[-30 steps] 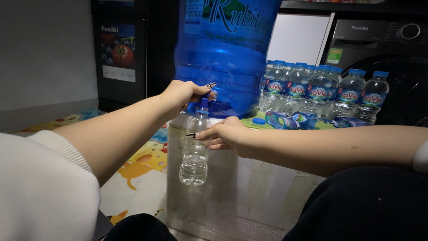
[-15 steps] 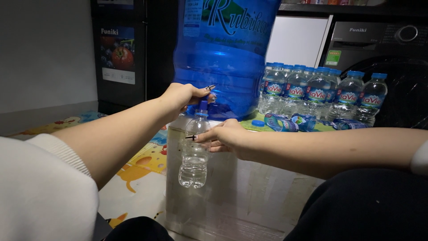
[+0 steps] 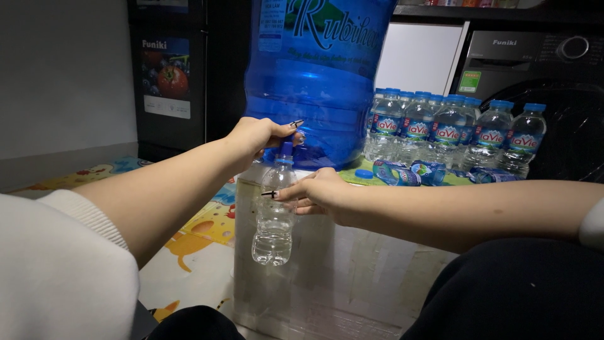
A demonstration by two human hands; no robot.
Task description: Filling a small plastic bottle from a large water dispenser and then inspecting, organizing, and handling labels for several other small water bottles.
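Right hand (image 3: 321, 195) is wrapping its fingers closed around the upper half of a small clear plastic bottle (image 3: 274, 217), holding it upright with its mouth directly under the tap (image 3: 287, 148) of the big blue translucent water jug (image 3: 314, 82). Left hand (image 3: 258, 135) is curling shut over that tap, just above the bottle. The bottle is looking partly filled, hanging in front of the pale box (image 3: 327, 277) the jug is sitting on. The risk: if the bottle drifts off the tap or fills to the brim, water spills onto the colourful play mat (image 3: 201, 220) below. A row of capped bottles (image 3: 450, 129) is standing right of the jug.
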